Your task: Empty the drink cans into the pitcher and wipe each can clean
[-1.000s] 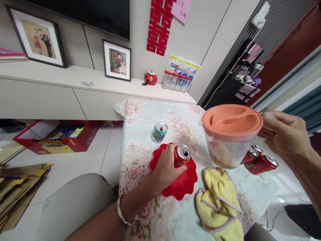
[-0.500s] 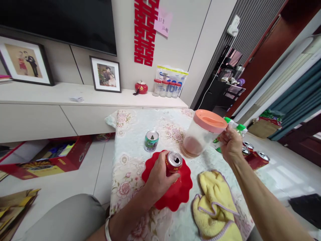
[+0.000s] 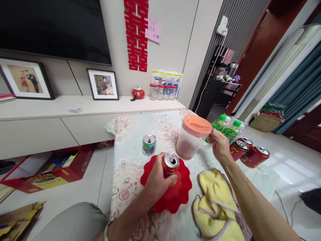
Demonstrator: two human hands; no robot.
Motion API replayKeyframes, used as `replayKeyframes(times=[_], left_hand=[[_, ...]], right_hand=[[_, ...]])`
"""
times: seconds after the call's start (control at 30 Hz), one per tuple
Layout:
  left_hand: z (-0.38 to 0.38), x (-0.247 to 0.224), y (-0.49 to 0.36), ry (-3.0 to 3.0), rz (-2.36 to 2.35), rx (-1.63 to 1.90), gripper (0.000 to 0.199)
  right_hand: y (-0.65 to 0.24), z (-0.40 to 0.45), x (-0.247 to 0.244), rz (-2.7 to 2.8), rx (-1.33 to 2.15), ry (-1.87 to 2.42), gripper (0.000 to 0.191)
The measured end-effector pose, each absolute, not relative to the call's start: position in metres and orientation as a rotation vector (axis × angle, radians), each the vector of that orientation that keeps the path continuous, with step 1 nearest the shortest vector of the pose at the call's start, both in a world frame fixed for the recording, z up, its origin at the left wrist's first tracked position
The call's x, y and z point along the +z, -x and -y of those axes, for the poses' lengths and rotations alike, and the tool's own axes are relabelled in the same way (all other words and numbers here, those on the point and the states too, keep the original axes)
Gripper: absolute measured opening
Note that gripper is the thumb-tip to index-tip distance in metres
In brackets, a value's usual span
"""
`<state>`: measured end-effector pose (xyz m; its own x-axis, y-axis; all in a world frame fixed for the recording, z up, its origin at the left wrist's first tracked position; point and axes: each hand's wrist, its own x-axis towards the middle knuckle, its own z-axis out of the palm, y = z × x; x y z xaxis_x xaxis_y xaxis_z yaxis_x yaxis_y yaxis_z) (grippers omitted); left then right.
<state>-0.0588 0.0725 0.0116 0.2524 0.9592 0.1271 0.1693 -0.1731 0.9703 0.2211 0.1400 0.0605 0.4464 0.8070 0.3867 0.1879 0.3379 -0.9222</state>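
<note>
My left hand (image 3: 158, 177) is wrapped round an opened red drink can (image 3: 171, 163), held upright over a red scalloped plate (image 3: 175, 197). The fingers of my right hand (image 3: 220, 144) are closed on the handle of a clear plastic pitcher (image 3: 184, 144) with an orange lid (image 3: 197, 125). The pitcher stands nearly upright behind the plate, with brownish-pink contents low inside. Just beyond the plate, to the left of the pitcher, sits a small green-and-silver can (image 3: 149, 146), its top opened. A crumpled yellow towel (image 3: 217, 204) lies right of the plate, below my right forearm.
Green-capped bottles (image 3: 232, 130) and several red cans (image 3: 255, 156) stand at the table's right side. The flowered tablecloth (image 3: 124, 174) covers the table. Behind it, a white cabinet (image 3: 100, 108) carries picture frames, lidded jars (image 3: 160, 93) and a red pot (image 3: 138, 93).
The pitcher, in my right hand, has moved left and lower and become more upright. My left hand still holds the red can over the plate. The camera view has shifted slightly.
</note>
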Motion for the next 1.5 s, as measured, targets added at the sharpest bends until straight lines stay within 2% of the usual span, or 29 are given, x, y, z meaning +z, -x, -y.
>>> replayKeyframes(times=[0.1,0.23,0.4,0.53,0.63,0.77,1.0,1.2,1.5], left_hand=[[-0.072,0.014,0.059,-1.569,-1.106,1.010,0.057],[-0.071,0.015,0.059,-1.579,-1.127,1.001,0.056],[-0.068,0.019,0.057,-1.566,-1.152,0.997,0.056],[-0.067,0.020,0.050,-1.515,-1.205,1.021,0.055],[-0.068,0.019,0.041,-1.454,-1.289,1.097,0.056],[-0.065,0.016,0.027,-1.401,-1.406,1.161,0.055],[-0.051,0.009,0.016,-1.423,-1.529,1.302,0.053],[-0.039,0.008,0.014,-1.456,-1.487,1.414,0.055],[-0.025,0.010,0.002,-1.643,-1.337,1.552,0.056]], right_hand=[[-0.235,-0.121,0.057,1.109,0.501,1.324,0.044],[-0.251,-0.073,0.045,1.140,0.429,1.568,0.048],[-0.251,-0.010,0.019,1.313,0.446,1.767,0.041],[-0.235,0.013,-0.001,1.629,0.448,1.842,0.056],[-0.227,0.011,-0.006,1.769,0.427,1.904,0.051],[-0.226,0.000,0.014,1.826,0.463,1.835,0.040],[-0.216,-0.004,0.080,1.777,0.344,1.633,0.034],[-0.195,-0.010,0.062,1.732,0.020,1.354,0.025],[-0.162,-0.009,0.060,1.886,-0.196,1.168,0.029]])
